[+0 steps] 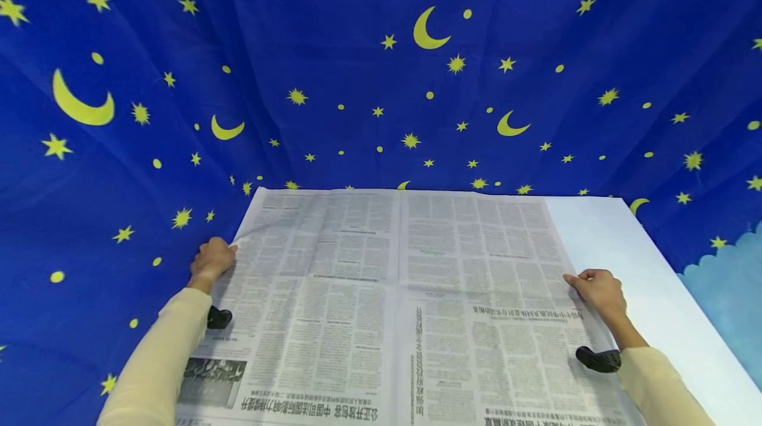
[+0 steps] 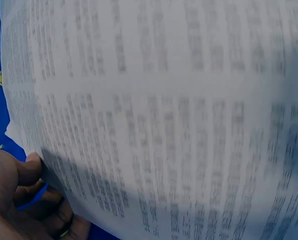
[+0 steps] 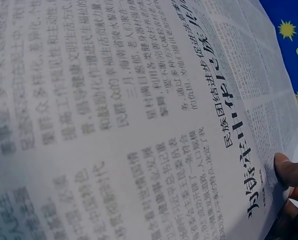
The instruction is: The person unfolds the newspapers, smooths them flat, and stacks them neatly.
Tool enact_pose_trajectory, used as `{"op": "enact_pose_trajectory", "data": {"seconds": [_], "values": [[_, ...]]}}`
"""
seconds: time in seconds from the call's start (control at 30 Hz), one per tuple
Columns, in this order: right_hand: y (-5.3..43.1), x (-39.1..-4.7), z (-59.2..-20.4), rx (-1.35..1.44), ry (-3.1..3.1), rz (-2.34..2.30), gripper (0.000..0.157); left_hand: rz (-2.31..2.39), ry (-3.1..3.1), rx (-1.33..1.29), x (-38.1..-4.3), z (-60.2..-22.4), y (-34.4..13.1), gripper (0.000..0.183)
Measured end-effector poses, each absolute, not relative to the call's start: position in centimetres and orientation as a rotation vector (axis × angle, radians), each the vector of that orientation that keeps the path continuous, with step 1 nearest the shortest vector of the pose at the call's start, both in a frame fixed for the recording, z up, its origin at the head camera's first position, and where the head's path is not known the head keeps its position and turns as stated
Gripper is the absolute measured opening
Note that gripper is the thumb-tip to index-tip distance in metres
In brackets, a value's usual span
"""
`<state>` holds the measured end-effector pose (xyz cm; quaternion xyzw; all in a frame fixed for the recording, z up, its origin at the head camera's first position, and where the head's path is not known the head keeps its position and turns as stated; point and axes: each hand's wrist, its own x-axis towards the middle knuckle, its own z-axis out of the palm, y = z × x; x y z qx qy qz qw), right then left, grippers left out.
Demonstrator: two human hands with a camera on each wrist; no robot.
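Observation:
A large newspaper sheet (image 1: 351, 280) lies spread over a white table, with a fold line down its middle and its print upside down in the head view. At the sheet's left edge, my left hand (image 1: 213, 259) pinches the paper between thumb and fingers; the left wrist view shows the thumb (image 2: 32, 165) on top of the edge. My right hand (image 1: 601, 290) pinches the right edge, with the thumb (image 3: 286, 167) over the paper and fingers beneath it in the right wrist view. Near the left hand the edge is slightly creased.
A strip of white tabletop (image 1: 607, 234) shows to the right of the newspaper. Blue cloth (image 1: 357, 49) with yellow stars and moons hangs behind and at the left. Light blue cloud-patterned cloth (image 1: 729, 294) is at the far right. Black wrist devices (image 1: 598, 360) sit on both forearms.

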<state>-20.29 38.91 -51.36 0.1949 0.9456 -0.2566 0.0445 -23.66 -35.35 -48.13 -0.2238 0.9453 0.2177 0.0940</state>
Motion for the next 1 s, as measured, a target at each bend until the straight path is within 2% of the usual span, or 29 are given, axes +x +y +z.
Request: {"op": "enact_pose_trajectory", "data": {"seconds": [0.33,0.57,1.0], "values": [[39.1,-20.3,-51.3,0.601,2.855,-0.786,0.039,0.588,2.763,-0.604,-24.1,-48.2,-36.3,0.04],[39.3,-20.4,-51.4,0.541,2.873,-0.781,0.038,0.368,2.822,-0.481,-24.6,-48.7,-35.8,0.043],[38.7,-20.5,-51.7,0.65,2.911,-0.745,0.038,0.07,2.89,-0.336,-24.9,-50.2,-34.7,0.03]]}}
